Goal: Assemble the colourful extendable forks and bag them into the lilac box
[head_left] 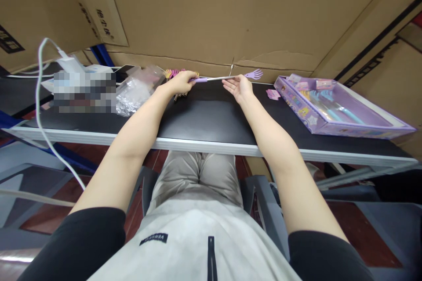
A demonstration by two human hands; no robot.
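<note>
My left hand (pixel 182 82) is closed round the purple handle of a telescopic back scratcher (pixel 227 77) with a thin metal rod and a small purple hand-shaped head (pixel 254 73). My right hand (pixel 240 86) lies palm up under the rod, fingers curled on it. Both hands rest at the far side of a black table top (pixel 204 114). Behind my left hand lie several more hand-shaped scratchers (pixel 174 73) in pink and yellow.
A purple display box (pixel 332 107) with blue scratchers stands at the right. A small pink card (pixel 273 94) lies beside it. Crumpled clear bags (pixel 135 92), a white charger (pixel 67 63) and cable sit at the left. Cardboard boxes (pixel 231 13) wall off the back.
</note>
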